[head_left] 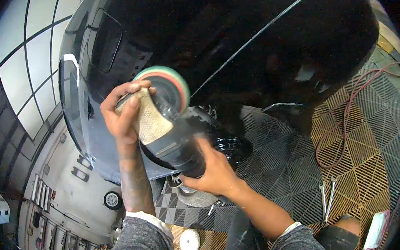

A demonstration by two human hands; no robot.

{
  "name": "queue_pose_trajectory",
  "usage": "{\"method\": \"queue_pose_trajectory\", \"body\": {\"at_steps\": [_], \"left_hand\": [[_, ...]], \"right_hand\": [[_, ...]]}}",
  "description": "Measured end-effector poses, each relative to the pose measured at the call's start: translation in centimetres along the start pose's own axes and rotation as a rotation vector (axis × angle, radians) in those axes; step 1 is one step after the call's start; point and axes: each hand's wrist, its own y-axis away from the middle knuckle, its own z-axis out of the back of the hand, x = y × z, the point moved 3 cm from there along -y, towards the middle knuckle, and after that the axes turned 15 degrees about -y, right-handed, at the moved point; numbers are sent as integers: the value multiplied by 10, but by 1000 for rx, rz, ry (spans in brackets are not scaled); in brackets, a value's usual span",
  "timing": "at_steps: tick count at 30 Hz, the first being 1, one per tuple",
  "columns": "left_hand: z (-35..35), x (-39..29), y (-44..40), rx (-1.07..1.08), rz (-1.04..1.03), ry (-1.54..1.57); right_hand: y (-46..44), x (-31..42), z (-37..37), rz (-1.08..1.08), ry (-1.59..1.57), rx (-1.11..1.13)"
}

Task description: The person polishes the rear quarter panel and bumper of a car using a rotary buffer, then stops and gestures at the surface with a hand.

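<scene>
A car polisher with a green and red round pad is held against or just over a glossy black car panel; the exact contact cannot be made out. My left hand grips the machine's head, over a pale textured cover. Around the rear of the dark body wraps my right hand, its fingers partly hidden behind the tool and slightly blurred. The pad sits beyond my left fingers, near a thin bright line running along the panel.
A white round pad lies on the tiled floor near my legs. Two wrenches and a red hose are on the grating to the right. A wheel hub shows under the car. A loose wheel stands far left.
</scene>
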Motion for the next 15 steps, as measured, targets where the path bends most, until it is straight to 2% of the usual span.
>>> {"method": "queue_pose_trajectory", "body": {"at_steps": [3,8,15], "left_hand": [[4,-1,-3,-17,25,15],[-20,-17,-31,77,-44,-36],[-56,-37,-63,216,-118,-59]], "right_hand": [[-2,2,-4,-48,6,49],[-13,10,8,156,-53,-57],[-23,8,16,180,-93,-160]]}}
